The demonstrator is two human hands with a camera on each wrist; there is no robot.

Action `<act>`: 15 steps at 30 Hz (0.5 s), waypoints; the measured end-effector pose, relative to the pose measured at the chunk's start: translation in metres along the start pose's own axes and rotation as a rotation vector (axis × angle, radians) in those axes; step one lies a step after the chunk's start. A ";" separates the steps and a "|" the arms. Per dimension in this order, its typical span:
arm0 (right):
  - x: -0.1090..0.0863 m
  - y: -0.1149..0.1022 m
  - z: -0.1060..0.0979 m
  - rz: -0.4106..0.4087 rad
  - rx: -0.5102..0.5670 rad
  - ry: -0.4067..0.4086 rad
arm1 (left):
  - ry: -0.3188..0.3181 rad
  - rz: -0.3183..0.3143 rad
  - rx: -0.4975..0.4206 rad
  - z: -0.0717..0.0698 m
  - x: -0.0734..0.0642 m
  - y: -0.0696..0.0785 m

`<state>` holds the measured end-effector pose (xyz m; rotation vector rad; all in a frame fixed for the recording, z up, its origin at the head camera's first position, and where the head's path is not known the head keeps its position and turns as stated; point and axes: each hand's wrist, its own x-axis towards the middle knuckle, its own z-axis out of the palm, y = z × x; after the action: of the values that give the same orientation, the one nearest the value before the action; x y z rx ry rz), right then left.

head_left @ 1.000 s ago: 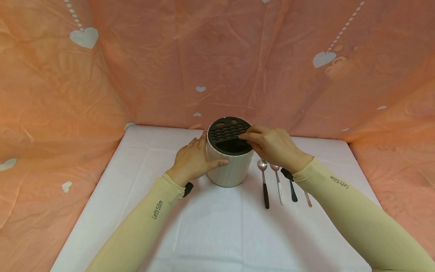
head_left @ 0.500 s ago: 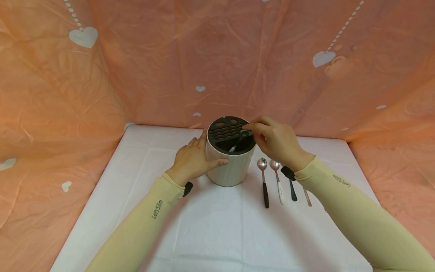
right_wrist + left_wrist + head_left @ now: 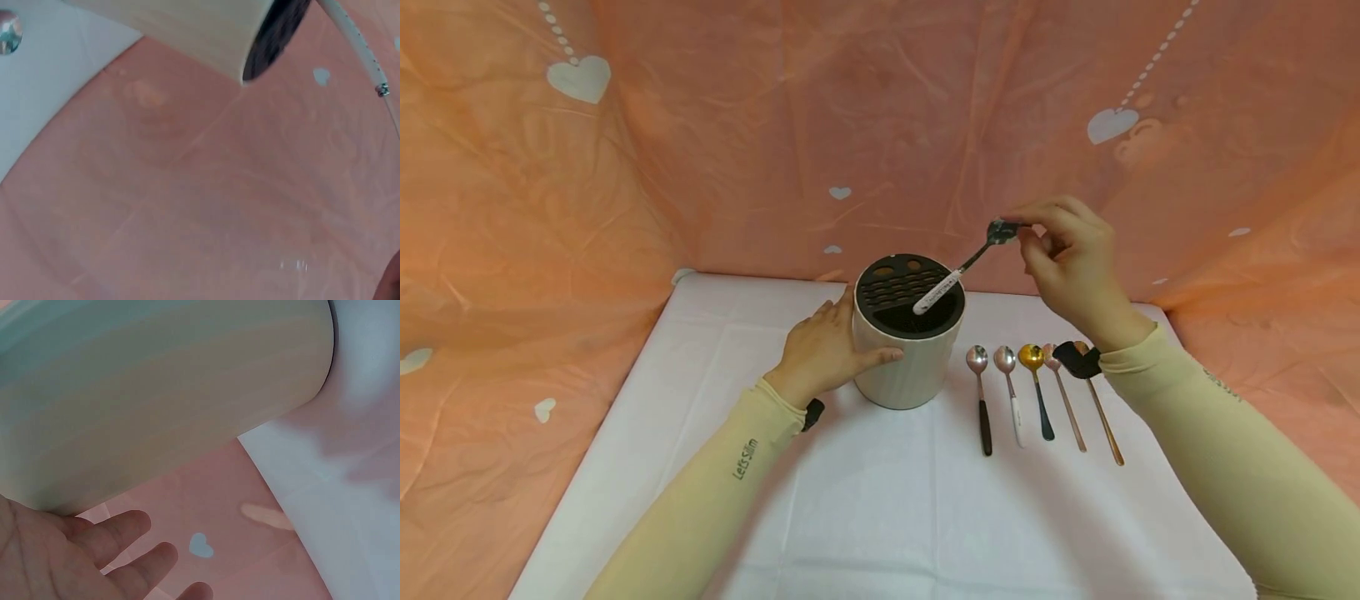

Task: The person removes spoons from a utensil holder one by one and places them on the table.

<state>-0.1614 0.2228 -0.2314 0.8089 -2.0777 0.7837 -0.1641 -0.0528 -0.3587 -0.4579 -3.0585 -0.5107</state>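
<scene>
A white cylindrical utensil holder (image 3: 901, 371) with a black slotted top (image 3: 891, 287) stands near the back of the table. My left hand (image 3: 823, 346) rests against its left side, thumb on the front; in the left wrist view the fingers (image 3: 119, 534) reach out fairly straight beside the wall. To the right, above the holder, my right hand (image 3: 1071, 258) pinches a spoon (image 3: 937, 292) by its bowl end. Its printed white handle slants down to the left, the tip over the wide opening. The right wrist view catches the handle (image 3: 356, 40) near the black top.
Several spoons lie in a row to the right of the holder, among them a black-handled one (image 3: 984, 417), a white-handled one (image 3: 1015, 408) and one with a gold bowl (image 3: 1032, 358). A white cloth (image 3: 865, 500) covers the table; an orange curtain (image 3: 737, 150) surrounds it.
My right hand has risen up and right from the holder's top, drawing the white-handled spoon out of the wide opening. The left hand has stayed in place on the holder.
</scene>
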 end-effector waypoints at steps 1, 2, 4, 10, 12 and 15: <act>0.002 -0.003 -0.005 0.013 0.004 0.011 | 0.001 0.000 -0.002 0.000 0.000 0.000; 0.004 -0.006 -0.009 0.031 0.010 0.020 | 0.002 0.002 -0.006 0.000 0.000 0.000; 0.006 -0.010 -0.018 0.072 0.013 0.031 | 0.006 0.002 -0.015 0.000 0.000 -0.001; -0.001 0.004 -0.040 0.237 0.038 0.012 | -0.004 -0.014 -0.009 0.001 0.000 -0.001; -0.009 0.017 -0.044 0.303 0.035 -0.008 | -0.005 -0.015 -0.007 0.001 0.000 -0.001; -0.022 0.035 -0.049 0.400 0.006 -0.077 | -0.006 -0.008 -0.019 0.001 0.001 -0.002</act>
<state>-0.1558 0.2872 -0.2328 0.4333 -2.3427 0.9828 -0.1654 -0.0544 -0.3603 -0.4481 -3.0657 -0.5399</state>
